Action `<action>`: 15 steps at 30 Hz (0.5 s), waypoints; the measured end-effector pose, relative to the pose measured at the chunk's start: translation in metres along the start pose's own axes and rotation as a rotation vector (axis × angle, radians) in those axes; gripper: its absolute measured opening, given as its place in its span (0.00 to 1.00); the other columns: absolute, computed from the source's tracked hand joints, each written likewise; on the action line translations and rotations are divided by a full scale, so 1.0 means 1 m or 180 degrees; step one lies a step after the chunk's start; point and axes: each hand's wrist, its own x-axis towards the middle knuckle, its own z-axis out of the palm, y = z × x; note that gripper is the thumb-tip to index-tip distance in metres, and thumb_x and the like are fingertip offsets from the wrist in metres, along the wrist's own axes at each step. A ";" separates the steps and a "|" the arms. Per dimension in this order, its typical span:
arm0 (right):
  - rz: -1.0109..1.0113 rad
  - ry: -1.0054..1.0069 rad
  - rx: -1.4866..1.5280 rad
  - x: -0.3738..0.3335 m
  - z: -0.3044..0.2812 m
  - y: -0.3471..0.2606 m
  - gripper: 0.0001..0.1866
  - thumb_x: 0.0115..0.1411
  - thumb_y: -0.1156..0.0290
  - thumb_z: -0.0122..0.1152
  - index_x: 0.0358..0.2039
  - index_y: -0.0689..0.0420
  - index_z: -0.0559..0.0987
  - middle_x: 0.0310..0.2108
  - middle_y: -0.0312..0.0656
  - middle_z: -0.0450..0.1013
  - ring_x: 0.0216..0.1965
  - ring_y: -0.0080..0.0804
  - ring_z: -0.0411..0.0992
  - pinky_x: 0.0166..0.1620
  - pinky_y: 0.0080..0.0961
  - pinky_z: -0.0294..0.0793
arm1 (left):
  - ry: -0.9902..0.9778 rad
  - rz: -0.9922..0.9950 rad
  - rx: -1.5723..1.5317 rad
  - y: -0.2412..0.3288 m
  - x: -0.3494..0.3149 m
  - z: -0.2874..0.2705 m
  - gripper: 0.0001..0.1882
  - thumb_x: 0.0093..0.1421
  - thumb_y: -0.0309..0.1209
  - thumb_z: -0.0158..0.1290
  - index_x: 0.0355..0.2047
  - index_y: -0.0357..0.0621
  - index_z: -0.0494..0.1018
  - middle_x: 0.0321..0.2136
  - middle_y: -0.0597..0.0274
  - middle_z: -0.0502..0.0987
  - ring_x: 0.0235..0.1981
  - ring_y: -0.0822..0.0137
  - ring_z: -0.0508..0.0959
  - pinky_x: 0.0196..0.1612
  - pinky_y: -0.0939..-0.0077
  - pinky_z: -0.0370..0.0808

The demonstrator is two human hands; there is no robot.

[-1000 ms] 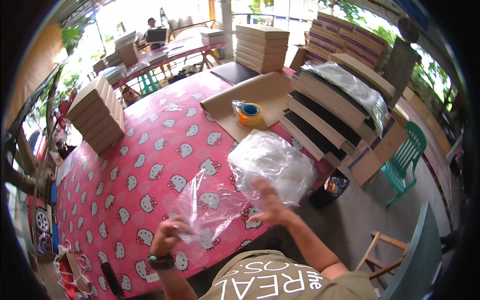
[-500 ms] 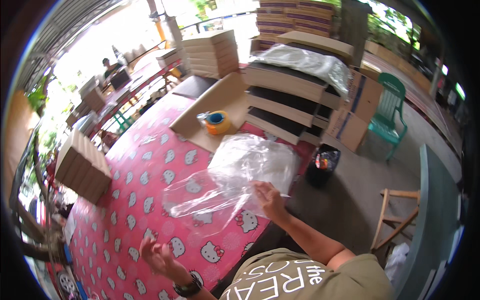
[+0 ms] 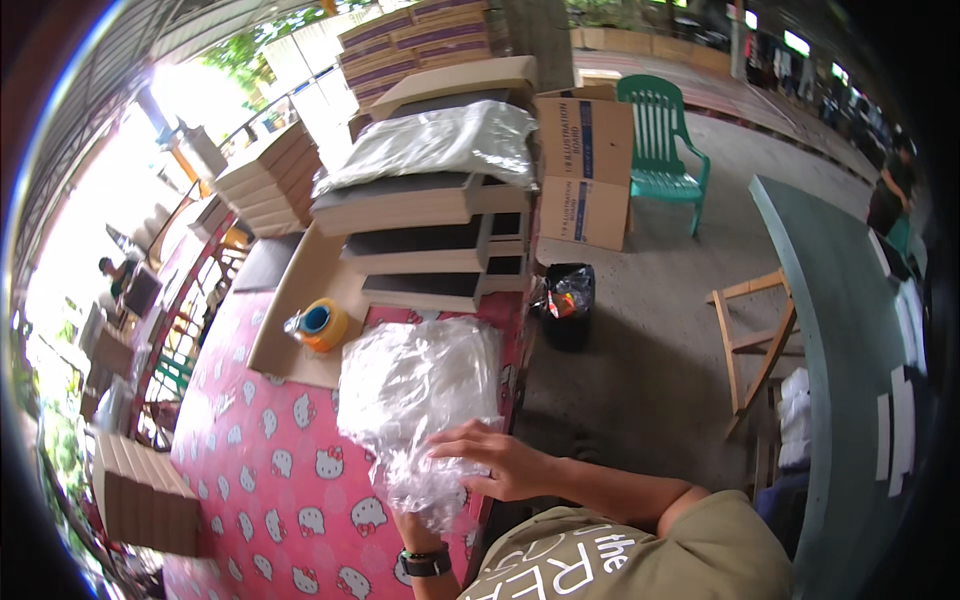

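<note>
A crumpled clear plastic bag (image 3: 418,482) is bunched between my hands, at the near end of a stack of flat clear plastic bags (image 3: 420,385). My right hand (image 3: 505,465) reaches over the bunched plastic from the right, fingers stretched leftward and thumb apart. My left hand (image 3: 412,528), below a dark wristwatch, comes up from beneath and touches the same plastic. The plastic covers its fingers, so their grip is hidden. The stack lies on a table with a pink patterned cover (image 3: 280,500).
An orange tape roll (image 3: 322,325) stands on brown cardboard (image 3: 275,345) beyond the bags. Black-topped board stacks (image 3: 410,245) rise behind. A black bin (image 3: 568,325), a green chair (image 3: 660,150) and a wooden trestle (image 3: 750,340) stand right. More stacked boards (image 3: 145,500) sit left.
My view has swung to the right. My left hand has come in from the left to the plastic beside my right hand. The loosely spread clear bag is now bunched up.
</note>
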 end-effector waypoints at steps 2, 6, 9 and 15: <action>-0.0045 -0.0049 -0.0599 -0.013 -0.024 0.001 0.37 0.43 0.71 0.64 0.55 0.45 0.60 0.58 0.46 0.48 0.55 0.46 0.51 0.55 0.39 0.54 | -0.0135 -0.0225 -0.0067 -0.008 0.022 -0.002 0.24 0.53 0.36 0.46 0.47 0.35 0.61 0.39 0.54 0.70 0.34 0.66 0.74 0.30 0.77 0.74; 0.0018 0.0092 -0.0867 -0.048 -0.031 0.048 0.33 0.42 0.76 0.61 0.52 0.43 0.66 0.55 0.47 0.52 0.53 0.46 0.54 0.54 0.36 0.56 | -0.1940 -0.0001 0.2031 -0.034 0.071 0.053 0.20 0.53 0.30 0.45 0.47 0.36 0.61 0.39 0.56 0.70 0.34 0.66 0.74 0.32 0.78 0.72; 0.0996 0.0950 -0.0111 -0.089 -0.060 0.115 0.26 0.41 0.82 0.56 0.44 0.46 0.73 0.49 0.46 0.60 0.50 0.45 0.59 0.52 0.35 0.60 | -0.2229 -0.1400 0.0993 -0.071 0.106 0.066 0.20 0.53 0.25 0.48 0.47 0.39 0.60 0.38 0.60 0.69 0.30 0.68 0.72 0.31 0.78 0.70; 0.2373 0.1778 -0.1072 -0.160 -0.160 0.257 0.25 0.38 0.85 0.50 0.41 0.53 0.74 0.47 0.49 0.63 0.50 0.46 0.59 0.50 0.35 0.61 | -0.1076 0.0466 0.3460 -0.103 0.202 0.179 0.19 0.47 0.26 0.54 0.41 0.42 0.66 0.46 0.57 0.64 0.48 0.62 0.65 0.43 0.71 0.67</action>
